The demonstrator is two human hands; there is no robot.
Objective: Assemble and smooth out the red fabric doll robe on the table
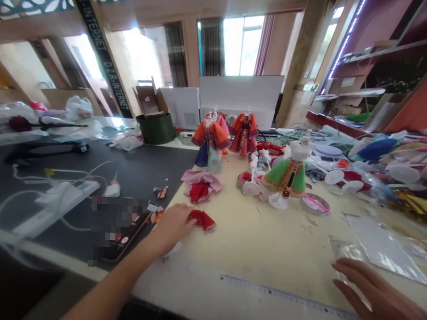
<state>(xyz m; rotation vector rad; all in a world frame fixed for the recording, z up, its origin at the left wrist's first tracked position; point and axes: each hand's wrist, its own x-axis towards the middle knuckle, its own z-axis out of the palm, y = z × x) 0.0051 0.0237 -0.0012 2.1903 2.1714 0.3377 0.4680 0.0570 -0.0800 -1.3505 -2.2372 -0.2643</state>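
Note:
My left hand reaches over the pale table, its bent fingers closed at the left edge of a small red doll garment piece. Its thumb is mostly hidden. Just beyond lies pink cloth with a red piece on it. My right hand is at the lower right, fingers apart and holding nothing, near clear plastic packaging. Farther back are small stands dressed in an orange and blue robe, a red and orange robe and a green skirt.
A ruler lies along the near edge. On the left are a phone, a power strip and white cables. A round dish holds a pink stick. Fabric and plastic bags pile up at right, and a green bin stands behind.

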